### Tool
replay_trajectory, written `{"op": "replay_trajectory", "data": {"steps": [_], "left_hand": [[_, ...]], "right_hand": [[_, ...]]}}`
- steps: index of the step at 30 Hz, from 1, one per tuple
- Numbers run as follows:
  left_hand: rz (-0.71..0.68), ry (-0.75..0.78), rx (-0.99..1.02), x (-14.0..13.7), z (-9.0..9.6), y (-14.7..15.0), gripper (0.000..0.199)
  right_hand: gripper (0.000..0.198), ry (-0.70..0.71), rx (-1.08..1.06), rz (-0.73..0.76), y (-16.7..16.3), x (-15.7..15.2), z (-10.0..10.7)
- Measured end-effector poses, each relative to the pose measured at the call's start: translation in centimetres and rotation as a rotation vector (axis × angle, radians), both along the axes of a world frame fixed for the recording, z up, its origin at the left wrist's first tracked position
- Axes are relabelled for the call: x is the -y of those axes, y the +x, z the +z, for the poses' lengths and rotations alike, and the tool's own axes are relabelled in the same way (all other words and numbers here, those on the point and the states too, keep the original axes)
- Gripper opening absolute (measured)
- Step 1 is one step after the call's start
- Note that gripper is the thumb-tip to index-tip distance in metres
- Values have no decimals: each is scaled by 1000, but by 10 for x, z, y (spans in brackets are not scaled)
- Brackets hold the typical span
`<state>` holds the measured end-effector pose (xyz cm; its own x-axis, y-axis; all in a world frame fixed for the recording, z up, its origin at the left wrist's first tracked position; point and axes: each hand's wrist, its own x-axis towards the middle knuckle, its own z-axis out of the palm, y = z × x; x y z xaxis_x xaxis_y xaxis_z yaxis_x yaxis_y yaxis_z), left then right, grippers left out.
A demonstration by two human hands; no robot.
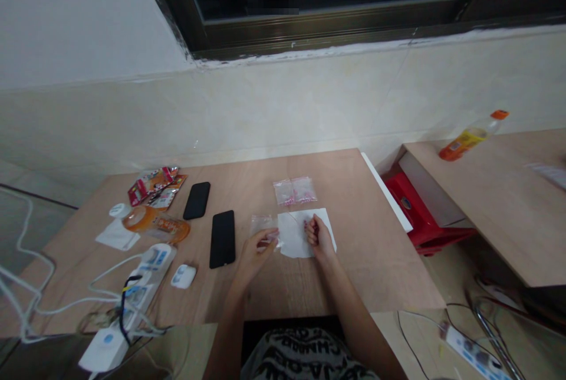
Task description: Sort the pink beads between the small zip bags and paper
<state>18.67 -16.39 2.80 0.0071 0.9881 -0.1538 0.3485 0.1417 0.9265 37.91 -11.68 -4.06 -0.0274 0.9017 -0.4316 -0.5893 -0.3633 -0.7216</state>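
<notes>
Head camera looks down on a light wooden table (362, 262) set against a pale wall under a dark window frame. Near the centre of the frame, the left hand (256, 248) pinches the edge of a small clear plastic bag (262, 225) between thumb and fingertips, the bag lying flat on the table. Just right of it, the right hand (317, 234) is curled, fingers pressed together, resting on a white sheet of paper (295, 237); whether it pinches anything is too small to tell. The bag and the paper touch or overlap at the paper's left edge.

Just above the paper, toward the wall, lie 2 small clear bags with pink contents (295, 190), side by side. Left of the hands, 2 black phones (221, 238) lie face up, the second one (197, 200) farther up and left. At the left of the frame sit an orange bottle on its side (155, 225), colourful snack wrappers (155, 186), a white napkin (117, 235), a small white case (183, 277) and a white power strip (148, 271) with white cables. At the upper right, on a second table (495, 215), another orange bottle (473, 136) lies tilted. A red stool (418, 215) stands between the 2 tables.
</notes>
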Motion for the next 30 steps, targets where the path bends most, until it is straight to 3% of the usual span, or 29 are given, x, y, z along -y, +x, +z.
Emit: {"op": "replay_trajectory", "data": {"steps": [5, 8, 13, 20, 30], "left_hand": [[180, 10, 58, 12, -8, -15, 46], [230, -1, 54, 17, -17, -21, 52], [273, -2, -21, 24, -34, -23, 56], [221, -1, -123, 32, -47, -21, 58], [201, 86, -338, 41, -49, -19, 49]], "right_hand": [[46, 122, 273, -329, 16, -20, -6], [48, 132, 516, -436, 19, -31, -10], [49, 250, 782, -385, 14, -43, -17], [49, 352, 1015, -281, 7, -43, -21], [48, 461, 1063, -241, 9, -47, -22]]}}
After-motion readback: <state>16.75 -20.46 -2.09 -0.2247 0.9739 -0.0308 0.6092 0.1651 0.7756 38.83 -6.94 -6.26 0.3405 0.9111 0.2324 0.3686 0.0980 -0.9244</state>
